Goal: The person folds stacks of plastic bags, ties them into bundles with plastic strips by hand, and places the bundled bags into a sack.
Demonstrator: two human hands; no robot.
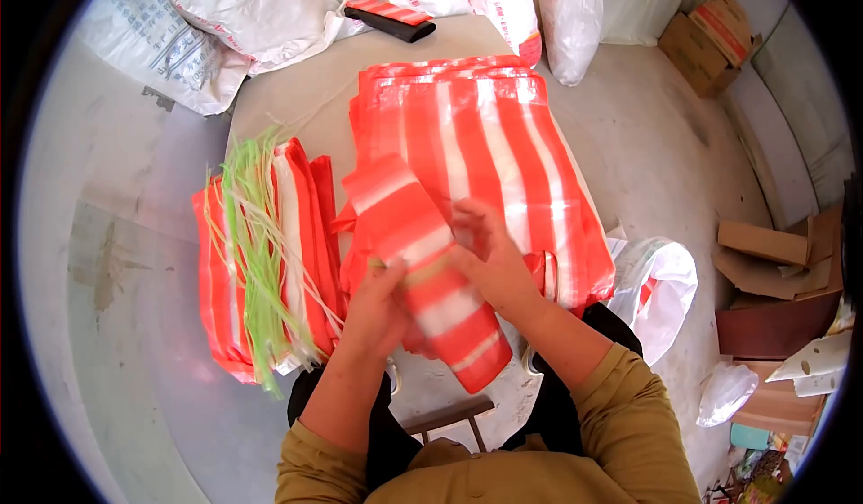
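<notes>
A folded bundle of red-and-white striped plastic bags (440, 302) lies slanted between my hands, its lower end hanging over the table edge near my lap. My left hand (376, 306) is closed on the bundle's left side, thumb on top. On the other side, my right hand (490, 261) presses its thumb to the bundle's edge with its fingers curled. A thin yellowish band (427, 272) crosses the bundle between the two thumbs; how it is fastened cannot be made out. Behind them lies a large flat stack of striped plastic bags (485, 135).
Green and pale plastic strands (256, 252) drape over another striped pile (216, 297) at left. A black object with a striped top (391, 23) sits at the table's (297, 90) back. White sacks (243, 9) stand behind; cardboard boxes (710, 41) and a white bag (661, 293) are at right.
</notes>
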